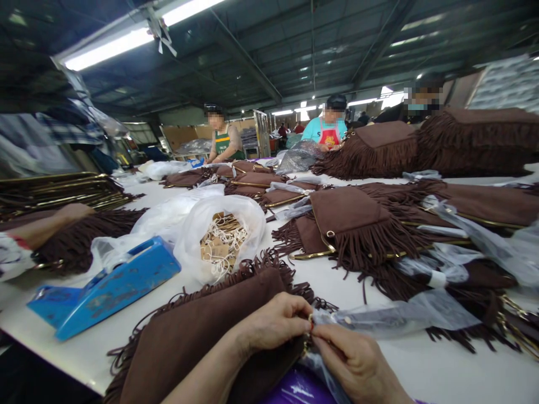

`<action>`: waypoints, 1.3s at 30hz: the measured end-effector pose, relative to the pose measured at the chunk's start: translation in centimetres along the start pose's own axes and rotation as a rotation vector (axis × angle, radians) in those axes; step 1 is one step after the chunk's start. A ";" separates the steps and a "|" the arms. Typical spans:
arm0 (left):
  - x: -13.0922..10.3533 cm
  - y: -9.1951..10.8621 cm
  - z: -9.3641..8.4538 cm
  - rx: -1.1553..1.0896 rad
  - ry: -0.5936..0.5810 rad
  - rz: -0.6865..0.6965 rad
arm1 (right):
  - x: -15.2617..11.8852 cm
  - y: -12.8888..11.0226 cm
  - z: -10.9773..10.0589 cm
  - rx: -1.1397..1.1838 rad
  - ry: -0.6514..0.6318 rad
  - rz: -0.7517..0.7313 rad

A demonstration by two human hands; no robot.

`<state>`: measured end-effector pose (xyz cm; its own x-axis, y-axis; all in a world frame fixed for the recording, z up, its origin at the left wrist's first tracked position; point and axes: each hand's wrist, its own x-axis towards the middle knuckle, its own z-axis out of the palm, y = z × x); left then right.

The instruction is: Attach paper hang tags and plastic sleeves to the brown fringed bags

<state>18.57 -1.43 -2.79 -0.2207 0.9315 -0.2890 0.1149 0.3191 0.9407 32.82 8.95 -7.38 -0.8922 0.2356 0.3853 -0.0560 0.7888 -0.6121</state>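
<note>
A brown fringed bag (202, 314) lies at the table's front edge, partly under my left forearm. At its right corner, my left hand (280, 321) pinches small gold-coloured metal hardware (306, 342) between thumb and fingers. My right hand (357, 359) meets it there, its thumb and forefinger closed on the same spot. The fingertips cover most of the piece, so its exact shape is hidden. A clear plastic wrap (404, 314) around a strap-like piece extends to the right from just behind my fingers. Purple shiny material (297, 387) shows below my hands.
A blue tape dispenser (113, 280) and a white plastic bag (185, 252) of tan tags with white strings (223, 241) stand left. More fringed bags (357, 216) cover the right, with stacks (475, 140) behind. A co-worker's arm (59, 224) reaches in at left; other people (328, 132) work across the table.
</note>
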 end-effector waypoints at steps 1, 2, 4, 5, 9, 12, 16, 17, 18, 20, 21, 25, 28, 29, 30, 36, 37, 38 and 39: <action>0.0 0.0 0.0 0.009 -0.001 -0.001 | 0.1 0.1 0.1 -0.005 0.018 0.014; 0.0 0.1 0.0 0.020 -0.005 0.000 | 0.3 0.2 0.2 -0.011 0.035 0.032; -0.1 0.1 -0.1 0.035 -0.016 0.001 | 0.4 0.4 0.3 -0.012 0.043 0.057; -0.1 0.0 -0.1 0.039 -0.023 0.003 | 0.5 0.5 0.3 -0.010 0.044 0.063; -0.1 -0.1 -0.3 0.053 -0.029 0.010 | 0.3 0.6 0.3 -0.027 0.058 0.058; -0.1 -0.1 -0.3 0.042 -0.024 0.020 | 0.2 0.7 0.2 -0.072 0.064 -0.008; -0.1 0.0 -0.1 -0.038 0.007 0.007 | 0.3 0.7 0.2 -0.107 0.085 -0.068; -0.1 0.0 0.0 -0.057 0.024 0.007 | 0.4 0.7 0.2 -0.108 0.091 -0.070; -0.1 0.0 0.2 -0.071 0.044 0.013 | 0.4 0.7 0.2 -0.107 0.096 -0.070; -0.1 -0.2 0.5 -0.086 0.096 0.023 | 0.5 0.7 0.2 -0.103 0.104 -0.064; -0.1 -0.3 0.6 -0.092 0.128 0.024 | 0.6 0.7 0.2 -0.101 0.098 -0.066; -0.3 -0.7 0.9 0.009 0.250 0.072 | 0.5 0.8 0.3 -0.082 0.089 -0.059; -0.6 -0.9 0.8 0.181 0.283 0.143 | 0.4 0.8 0.5 -0.059 0.102 -0.029; -0.7 -0.9 0.8 0.218 0.285 0.155 | 0.4 0.8 0.5 -0.055 0.098 -0.021; -0.8 -0.9 0.7 0.243 0.285 0.163 | 0.4 0.8 0.5 -0.052 0.094 -0.014; -0.9 -0.7 0.7 0.333 0.277 0.200 | 0.5 0.8 0.3 -0.066 0.056 -0.040; -0.9 -0.7 0.6 0.348 0.273 0.199 | 0.5 0.8 0.2 -0.074 0.052 -0.048; -0.9 -0.6 0.6 0.361 0.266 0.199 | 0.5 0.8 0.2 -0.081 0.050 -0.053; -0.9 -0.6 0.6 0.371 0.260 0.200 | 0.5 0.8 0.2 -0.085 0.049 -0.053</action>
<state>19.28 -2.36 -3.21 -0.3881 0.9216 -0.0105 0.5061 0.2226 0.8332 32.26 9.61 -7.86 -0.8658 0.2178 0.4506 -0.0629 0.8458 -0.5298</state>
